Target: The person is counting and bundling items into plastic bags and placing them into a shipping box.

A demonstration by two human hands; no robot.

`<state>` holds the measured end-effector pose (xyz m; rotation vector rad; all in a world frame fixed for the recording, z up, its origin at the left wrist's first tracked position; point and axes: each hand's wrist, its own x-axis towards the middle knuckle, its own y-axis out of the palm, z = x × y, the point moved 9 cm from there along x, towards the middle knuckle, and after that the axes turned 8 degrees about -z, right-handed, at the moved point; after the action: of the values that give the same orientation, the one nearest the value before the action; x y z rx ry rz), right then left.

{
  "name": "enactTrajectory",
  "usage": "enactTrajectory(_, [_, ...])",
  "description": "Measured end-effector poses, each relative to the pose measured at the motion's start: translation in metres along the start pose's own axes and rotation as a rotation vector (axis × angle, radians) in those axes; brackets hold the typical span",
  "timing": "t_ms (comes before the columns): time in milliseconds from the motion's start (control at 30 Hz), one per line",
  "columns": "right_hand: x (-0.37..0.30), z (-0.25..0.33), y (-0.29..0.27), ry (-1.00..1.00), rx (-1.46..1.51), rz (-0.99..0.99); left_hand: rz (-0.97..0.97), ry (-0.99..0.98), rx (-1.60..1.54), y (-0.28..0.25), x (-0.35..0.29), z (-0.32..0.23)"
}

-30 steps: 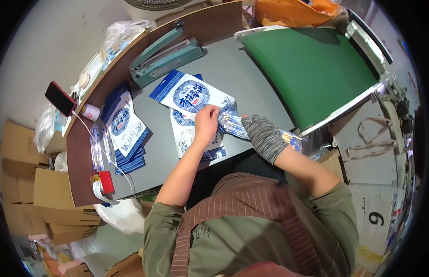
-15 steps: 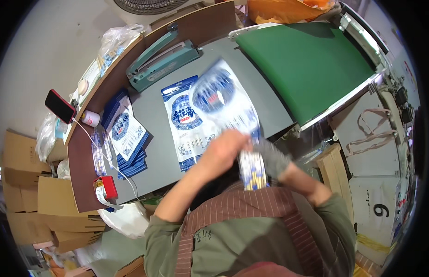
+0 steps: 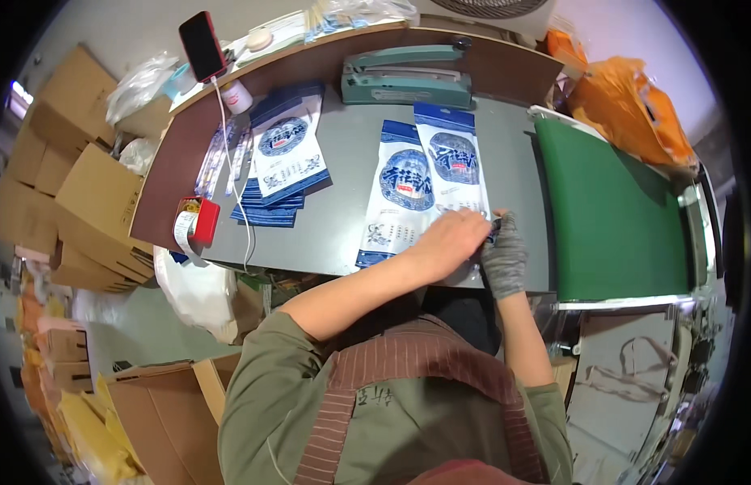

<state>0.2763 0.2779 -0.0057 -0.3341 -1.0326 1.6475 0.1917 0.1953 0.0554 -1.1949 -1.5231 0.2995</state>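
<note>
Two white-and-blue printed pouches lie side by side on the grey table, overlapping a little: a left pouch (image 3: 401, 190) and a right pouch (image 3: 454, 158). My bare left hand (image 3: 456, 245) is curled over the lower end of the right pouch, gripping it and covering its bottom edge. Against the same pouch's lower right corner, my right hand (image 3: 505, 252), in a grey knitted glove with bare fingertips, has its fingers closed. A small dark blue bit shows between the hands. Exactly how the fingertips grip is partly hidden.
A stack of similar pouches (image 3: 285, 149) sits left, beside a charging phone (image 3: 202, 47) and its white cable. Behind stands a teal bag sealer (image 3: 406, 77). A red tape-like dispenser (image 3: 199, 220) rests near the front left edge. The green conveyor belt (image 3: 618, 210) borders the table's right.
The right pouch, lifted and blurred before, now lies flat beside the other. Both hands have moved to its lower end. The bundle of slim printed packets near my waist is no longer visible. My view has turned.
</note>
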Motion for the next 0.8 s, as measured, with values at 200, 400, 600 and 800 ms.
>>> enactTrajectory(200, [0.011,0.012,0.001,-0.203,0.203,-0.021,-0.028,-0.125,0.417,-0.021,-0.019,0.038])
enactTrajectory(400, [0.034,0.054,-0.079,-0.331,-0.036,-0.141,-0.111,-0.470,0.091,-0.064,0.020,0.068])
enactTrajectory(600, [0.088,0.136,-0.201,-0.127,0.358,0.225,-0.067,-0.634,-0.704,-0.162,0.105,0.022])
enactTrajectory(800, [0.116,0.145,-0.186,-0.187,0.241,0.375,0.194,-0.614,-0.374,-0.162,0.130,0.037])
